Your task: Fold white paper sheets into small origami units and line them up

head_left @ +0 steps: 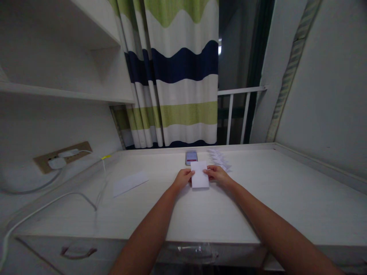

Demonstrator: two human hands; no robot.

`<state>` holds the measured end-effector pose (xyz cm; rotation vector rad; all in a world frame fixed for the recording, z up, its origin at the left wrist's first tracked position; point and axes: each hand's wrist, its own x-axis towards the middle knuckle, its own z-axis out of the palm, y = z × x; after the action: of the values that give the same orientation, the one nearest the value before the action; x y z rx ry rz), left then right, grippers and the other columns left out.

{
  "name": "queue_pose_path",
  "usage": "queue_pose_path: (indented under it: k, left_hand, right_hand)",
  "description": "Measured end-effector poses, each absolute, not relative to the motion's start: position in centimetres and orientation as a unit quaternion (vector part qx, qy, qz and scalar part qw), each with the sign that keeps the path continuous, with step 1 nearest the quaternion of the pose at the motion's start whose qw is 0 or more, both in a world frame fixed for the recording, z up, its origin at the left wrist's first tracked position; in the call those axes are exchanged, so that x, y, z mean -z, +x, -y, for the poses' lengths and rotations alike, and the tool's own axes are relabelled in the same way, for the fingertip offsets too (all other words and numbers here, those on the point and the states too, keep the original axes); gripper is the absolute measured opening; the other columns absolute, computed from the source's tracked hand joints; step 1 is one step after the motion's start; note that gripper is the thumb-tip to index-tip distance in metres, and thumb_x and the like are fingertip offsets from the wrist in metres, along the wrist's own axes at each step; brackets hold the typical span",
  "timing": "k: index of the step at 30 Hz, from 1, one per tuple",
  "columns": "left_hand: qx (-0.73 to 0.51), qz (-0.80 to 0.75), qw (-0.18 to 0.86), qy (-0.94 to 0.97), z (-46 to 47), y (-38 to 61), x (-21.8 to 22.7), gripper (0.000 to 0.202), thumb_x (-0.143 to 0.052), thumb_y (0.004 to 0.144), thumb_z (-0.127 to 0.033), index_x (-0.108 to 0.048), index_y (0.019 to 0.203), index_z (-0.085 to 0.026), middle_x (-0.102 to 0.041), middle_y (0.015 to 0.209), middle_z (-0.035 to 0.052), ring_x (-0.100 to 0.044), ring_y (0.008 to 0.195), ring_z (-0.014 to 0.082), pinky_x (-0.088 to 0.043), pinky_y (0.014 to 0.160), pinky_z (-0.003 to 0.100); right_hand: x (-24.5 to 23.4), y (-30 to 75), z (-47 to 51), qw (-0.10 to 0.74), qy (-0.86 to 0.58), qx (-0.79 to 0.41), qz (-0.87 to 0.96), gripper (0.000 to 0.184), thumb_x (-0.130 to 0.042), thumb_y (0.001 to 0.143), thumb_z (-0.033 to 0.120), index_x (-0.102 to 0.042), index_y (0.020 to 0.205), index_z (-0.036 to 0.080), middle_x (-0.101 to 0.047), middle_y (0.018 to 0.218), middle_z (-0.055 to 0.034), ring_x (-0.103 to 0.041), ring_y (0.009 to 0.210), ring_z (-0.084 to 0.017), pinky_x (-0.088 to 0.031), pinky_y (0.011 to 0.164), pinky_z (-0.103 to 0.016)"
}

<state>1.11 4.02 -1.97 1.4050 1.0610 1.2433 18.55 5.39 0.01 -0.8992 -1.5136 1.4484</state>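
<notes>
A small white rectangular sheet of paper (pixel 200 175), which looks folded, is held up over the middle of the desk. My left hand (pixel 183 178) grips its left edge, thumb on the front and fingers behind. On the opposite edge my right hand (pixel 219 175) pinches it the same way. Just behind the paper lies a phone (pixel 191 157) with its screen lit, its lower part partly covered by the sheet. Several folded white paper pieces (pixel 218 157) with pointed ends lie in a row beyond my right hand.
Another white paper sheet (pixel 130 183) lies on the desk (pixel 286 198) to the left. White cables (pixel 57 200) run along the left side from a wall socket (pixel 63 156). A striped curtain (pixel 186 76) hangs behind the desk's back edge. Below the front left is a drawer handle (pixel 78 253).
</notes>
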Motion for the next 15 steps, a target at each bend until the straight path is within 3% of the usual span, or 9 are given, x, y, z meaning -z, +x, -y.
queue_pose_path:
  k: [15]
  left_hand:
    - [-0.511, -0.433, 0.475, 0.571, -3.92, 0.99, 1.76, 0.026, -0.064, 0.060, -0.034, -0.059, 0.063, -0.009, -0.057, 0.055, 0.0026, -0.052, 0.049, 0.0119, -0.040, 0.049, 0.024]
  right_hand:
    - [0.23, 18.68, -5.62, 0.414, -0.362, -0.565, 0.616, 0.022, -0.067, 0.053, 0.030, -0.052, 0.057, 0.014, -0.050, 0.050, 0.0044, -0.048, 0.047, -0.007, -0.042, 0.050, -0.021]
